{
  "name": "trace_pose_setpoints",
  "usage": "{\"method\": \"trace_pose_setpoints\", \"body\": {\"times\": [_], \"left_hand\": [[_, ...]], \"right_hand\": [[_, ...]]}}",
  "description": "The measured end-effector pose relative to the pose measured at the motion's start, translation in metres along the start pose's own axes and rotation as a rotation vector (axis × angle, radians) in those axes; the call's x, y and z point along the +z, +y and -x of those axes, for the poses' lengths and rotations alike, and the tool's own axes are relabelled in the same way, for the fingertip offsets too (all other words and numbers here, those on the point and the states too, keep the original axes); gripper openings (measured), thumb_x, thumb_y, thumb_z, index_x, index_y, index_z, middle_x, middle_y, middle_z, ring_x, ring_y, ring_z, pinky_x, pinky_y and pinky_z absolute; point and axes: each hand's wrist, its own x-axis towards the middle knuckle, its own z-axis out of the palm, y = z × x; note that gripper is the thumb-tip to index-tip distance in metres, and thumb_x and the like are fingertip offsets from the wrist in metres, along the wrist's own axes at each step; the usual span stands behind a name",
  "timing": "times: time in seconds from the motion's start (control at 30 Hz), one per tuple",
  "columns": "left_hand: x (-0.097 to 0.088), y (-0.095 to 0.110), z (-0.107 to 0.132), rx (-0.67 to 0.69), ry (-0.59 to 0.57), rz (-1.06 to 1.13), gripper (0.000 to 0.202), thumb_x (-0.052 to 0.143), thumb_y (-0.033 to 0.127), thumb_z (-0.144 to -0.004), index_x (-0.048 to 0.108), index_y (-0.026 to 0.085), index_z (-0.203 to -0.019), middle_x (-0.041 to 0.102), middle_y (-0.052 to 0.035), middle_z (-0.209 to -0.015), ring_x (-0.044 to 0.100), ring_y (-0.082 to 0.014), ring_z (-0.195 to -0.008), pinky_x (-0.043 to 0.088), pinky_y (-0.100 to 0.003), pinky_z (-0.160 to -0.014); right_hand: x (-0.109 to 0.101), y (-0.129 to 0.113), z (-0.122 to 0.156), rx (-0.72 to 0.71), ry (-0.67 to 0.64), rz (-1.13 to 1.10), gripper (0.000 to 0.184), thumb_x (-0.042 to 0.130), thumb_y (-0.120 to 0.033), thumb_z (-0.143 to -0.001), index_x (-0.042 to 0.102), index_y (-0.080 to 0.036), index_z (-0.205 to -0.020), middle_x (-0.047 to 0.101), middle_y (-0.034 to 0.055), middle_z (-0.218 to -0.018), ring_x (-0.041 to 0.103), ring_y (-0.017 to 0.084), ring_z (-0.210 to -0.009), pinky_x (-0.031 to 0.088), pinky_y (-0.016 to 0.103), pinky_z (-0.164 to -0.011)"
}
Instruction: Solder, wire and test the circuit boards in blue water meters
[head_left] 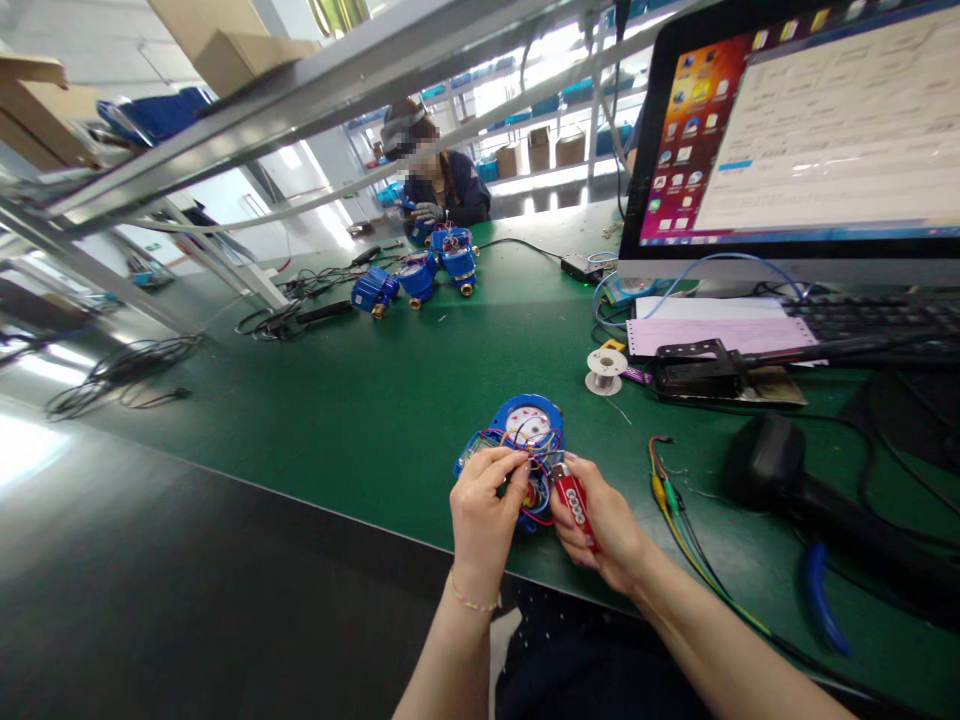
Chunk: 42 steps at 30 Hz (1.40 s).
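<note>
A blue water meter (555, 415) with a round white dial lies near the table's front edge, its thin coloured wires (537, 492) spread over the opened housing. Above those wires my left hand (486, 492) is closed in a pinch on a wire, whose end is too small to make out. My right hand (604, 525) grips a red lighter (573, 505), with its metal top close to the wires and my left fingertips. Whether a flame is lit cannot be seen. Both hands cover part of the meter.
Solder spool (605, 372), clip leads (667, 495), black barcode scanner (772, 465) and blue-handled tool (823, 600) lie right. A monitor (795, 150) stands behind. Several blue meters (416, 278) and black cables (285, 318) lie farther back. Across the table sits another person (461, 185).
</note>
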Motion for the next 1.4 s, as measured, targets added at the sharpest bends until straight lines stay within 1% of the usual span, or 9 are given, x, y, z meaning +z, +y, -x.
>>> {"method": "trace_pose_setpoints", "body": {"times": [0.47,0.57,0.67,0.73,0.8,0.93,1.03,1.27,1.4], "left_hand": [[0.0,-0.002,0.0,0.01,0.007,0.007,0.009,0.061,0.012,-0.081,0.067,0.016,-0.087,0.066,-0.0025,-0.084,0.062,-0.0114,-0.08,0.049,-0.02,-0.076],[0.0,-0.002,-0.001,0.0,-0.004,0.016,0.01,0.061,0.013,-0.081,0.067,0.017,-0.088,0.066,-0.0021,-0.084,0.062,-0.0116,-0.08,0.049,-0.021,-0.076],[-0.002,-0.001,-0.002,-0.015,-0.023,0.029,0.01,0.062,0.012,-0.08,0.066,0.017,-0.087,0.066,-0.0017,-0.084,0.061,-0.0115,-0.079,0.048,-0.021,-0.076],[-0.003,0.0,-0.004,-0.036,-0.041,0.036,0.011,0.063,0.011,-0.079,0.066,0.017,-0.088,0.066,-0.0016,-0.084,0.061,-0.0118,-0.08,0.048,-0.021,-0.076],[-0.003,0.001,-0.005,-0.061,-0.063,0.045,0.013,0.063,0.011,-0.079,0.066,0.017,-0.09,0.065,-0.0019,-0.086,0.061,-0.0123,-0.081,0.048,-0.022,-0.075],[-0.001,0.003,-0.007,-0.111,-0.081,0.063,0.018,0.066,0.012,-0.077,0.066,0.019,-0.093,0.063,-0.0014,-0.087,0.059,-0.0126,-0.076,0.048,-0.023,-0.07],[0.001,0.005,-0.008,-0.127,-0.081,0.08,0.013,0.066,0.013,-0.077,0.067,0.021,-0.087,0.061,-0.0001,-0.083,0.058,-0.0129,-0.075,0.047,-0.024,-0.07],[0.003,0.006,-0.011,-0.121,-0.059,0.07,0.01,0.064,0.01,-0.078,0.067,0.02,-0.078,0.061,0.0003,-0.079,0.058,-0.0134,-0.076,0.047,-0.024,-0.071],[0.0,0.005,-0.01,-0.119,-0.055,0.1,0.003,0.064,0.019,-0.08,0.066,0.021,-0.08,0.06,0.0006,-0.079,0.058,-0.0126,-0.074,0.047,-0.024,-0.07]], "right_hand": [[-0.003,-0.011,0.0,0.035,0.005,0.201,0.062,0.017,-0.047,-0.093,0.038,-0.017,-0.043,0.029,-0.004,-0.03,0.021,0.004,-0.022,0.011,0.017,-0.028],[-0.004,-0.01,0.0,0.033,-0.009,0.234,0.061,0.02,-0.052,-0.092,0.038,-0.017,-0.045,0.029,-0.0049,-0.031,0.021,0.004,-0.023,0.011,0.017,-0.029],[-0.008,-0.008,0.006,0.006,-0.067,0.287,0.062,0.028,-0.068,-0.084,0.036,-0.018,-0.048,0.027,-0.0069,-0.033,0.019,0.003,-0.026,0.012,0.018,-0.03],[-0.012,-0.01,0.011,-0.078,-0.104,0.34,0.064,0.036,-0.078,-0.074,0.034,-0.019,-0.048,0.026,-0.0075,-0.035,0.02,0.003,-0.028,0.013,0.02,-0.032],[-0.017,-0.016,0.016,-0.252,-0.053,0.435,0.063,0.045,-0.078,-0.069,0.035,-0.019,-0.048,0.03,-0.0065,-0.036,0.026,0.004,-0.032,0.018,0.021,-0.036],[-0.029,-0.034,0.015,-0.627,0.236,0.672,0.042,0.064,-0.057,-0.07,0.055,-0.017,-0.061,0.049,-0.0027,-0.05,0.04,0.008,-0.047,0.031,0.023,-0.049],[-0.036,-0.043,0.006,-0.792,0.277,0.78,0.03,0.067,-0.046,-0.07,0.067,-0.018,-0.079,0.056,-0.0002,-0.069,0.05,0.012,-0.062,0.038,0.025,-0.059],[-0.034,-0.039,-0.011,-0.903,0.156,0.821,0.021,0.069,-0.041,-0.071,0.071,-0.022,-0.081,0.054,0.0013,-0.079,0.054,0.014,-0.076,0.043,0.027,-0.069],[-0.027,-0.04,-0.012,-0.915,0.095,0.85,0.023,0.061,-0.041,-0.078,0.068,-0.02,-0.071,0.054,0.0013,-0.076,0.053,0.013,-0.073,0.042,0.026,-0.069]]}}
